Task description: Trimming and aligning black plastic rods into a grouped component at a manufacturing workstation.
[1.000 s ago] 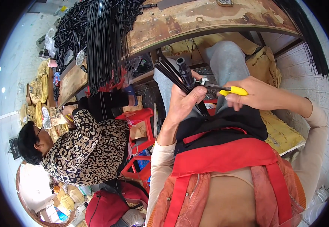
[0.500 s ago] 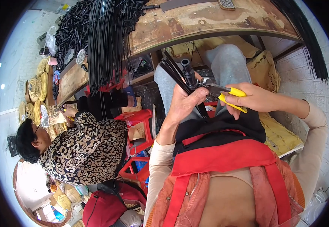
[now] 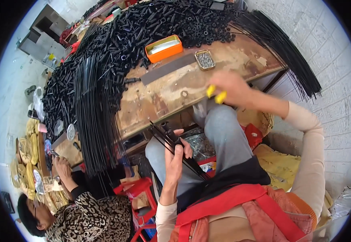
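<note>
left hand (image 3: 175,156): closed round several thin black rods (image 3: 192,166) and a black tubular fitting (image 3: 169,130), above the lap. right hand (image 3: 235,86), blurred: gripping yellow-handled pliers (image 3: 221,97) over the near bench edge. beyond: wooden bench (image 3: 151,107); grey strip (image 3: 169,68); small tray (image 3: 207,69) of metal bits; orange tub (image 3: 165,56); heaped black tubular parts (image 3: 123,36); black rod sheaf (image 3: 91,121), left.
</note>
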A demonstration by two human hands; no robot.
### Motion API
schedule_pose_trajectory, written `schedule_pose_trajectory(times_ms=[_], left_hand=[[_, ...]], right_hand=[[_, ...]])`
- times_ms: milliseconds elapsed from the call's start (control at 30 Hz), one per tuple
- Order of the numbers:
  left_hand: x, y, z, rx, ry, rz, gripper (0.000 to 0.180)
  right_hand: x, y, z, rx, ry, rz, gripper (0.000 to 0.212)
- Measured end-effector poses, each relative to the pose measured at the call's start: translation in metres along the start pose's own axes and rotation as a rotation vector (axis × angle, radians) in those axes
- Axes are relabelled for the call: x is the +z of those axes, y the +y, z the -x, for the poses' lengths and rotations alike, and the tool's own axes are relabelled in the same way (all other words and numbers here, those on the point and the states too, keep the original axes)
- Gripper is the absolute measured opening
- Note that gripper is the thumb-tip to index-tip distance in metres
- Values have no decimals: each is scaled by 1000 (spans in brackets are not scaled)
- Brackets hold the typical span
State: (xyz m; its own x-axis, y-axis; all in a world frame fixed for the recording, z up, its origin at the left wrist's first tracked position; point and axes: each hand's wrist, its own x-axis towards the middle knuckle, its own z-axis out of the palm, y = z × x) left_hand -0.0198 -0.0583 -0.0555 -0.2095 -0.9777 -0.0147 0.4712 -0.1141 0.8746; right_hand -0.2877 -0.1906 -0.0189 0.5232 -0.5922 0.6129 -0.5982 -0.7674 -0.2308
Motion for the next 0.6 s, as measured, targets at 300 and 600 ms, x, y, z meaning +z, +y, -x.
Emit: schedule_pose_trajectory(times_ms=[300,600], left_hand=[[-7,-4,-24,-87,-57,-48,41],[4,1,0,-66,-65,-18,37]], right_hand=[[32,128,-50,185,-257,490,14],[7,117,-62,604,-190,-15,19]])
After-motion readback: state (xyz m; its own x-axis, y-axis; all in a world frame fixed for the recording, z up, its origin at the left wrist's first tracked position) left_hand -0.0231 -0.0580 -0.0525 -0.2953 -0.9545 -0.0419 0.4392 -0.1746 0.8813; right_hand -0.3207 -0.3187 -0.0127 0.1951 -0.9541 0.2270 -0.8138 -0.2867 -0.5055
